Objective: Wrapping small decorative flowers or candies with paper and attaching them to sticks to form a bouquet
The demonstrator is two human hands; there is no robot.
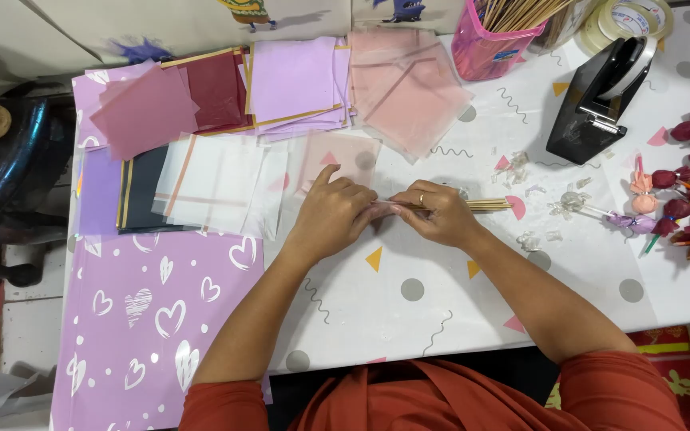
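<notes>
Both hands meet mid-bench (441,319). The left hand (331,214) pinches a pale pink wrap (382,208) around the sticks (489,205); the right hand (439,212) grips them too. The sticks' long axis runs sideways, with the free ends pointing right past the right hand.

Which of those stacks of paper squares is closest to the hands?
The pale, see-through pink sheet just beyond the left hand, whose thumb nearly touches it. The lilac stack, dark red stack and peach stack lie farther back.
</notes>
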